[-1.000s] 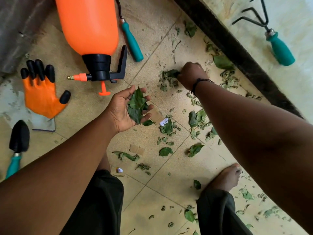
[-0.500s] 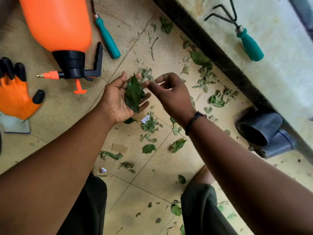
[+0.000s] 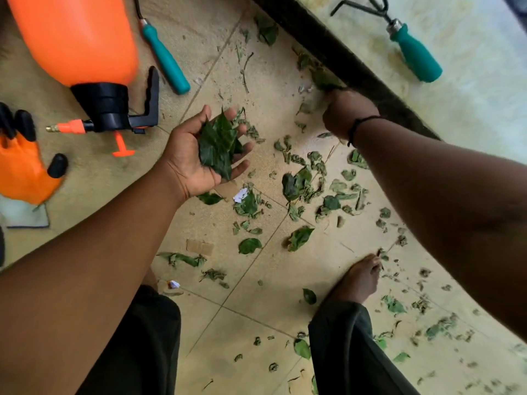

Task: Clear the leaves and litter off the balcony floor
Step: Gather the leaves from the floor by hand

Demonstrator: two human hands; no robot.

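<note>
Nearest the camera, small curled scraps and a few flat green leaves (image 3: 301, 348) lay on the tan tiled floor (image 3: 245, 306) around the person's dark trouser legs and bare foot (image 3: 358, 277). Further out, the thickest scatter (image 3: 302, 189) sat between the two forearms, mixed with a bit of white paper (image 3: 241, 194) and a small strip of cardboard (image 3: 199, 247). All of it looked weightless, limp and easily torn; the flat leaves would probably need a fingernail under an edge or a pinch at the stem, while the crumbs were better swept together than picked singly. The left hand (image 3: 204, 155) was held palm up, fingers loosely cupped, serving as the only container in sight: it carried a small stack of dark green leaves (image 3: 218, 146) that rested there rather than being squeezed, so a tilt or a draught could spill them. No bag or bin showed. Beyond it, the right hand (image 3: 346, 114) was down at the floor beside the dark ledge (image 3: 365, 78), fingers curled; they seemed to close on a leaf (image 3: 325, 79) there, but blur hid whether it was truly held. Farthest off lay an orange sprayer (image 3: 77, 38), an orange glove (image 3: 21, 169) and two teal-handled tools (image 3: 166, 59).
</note>
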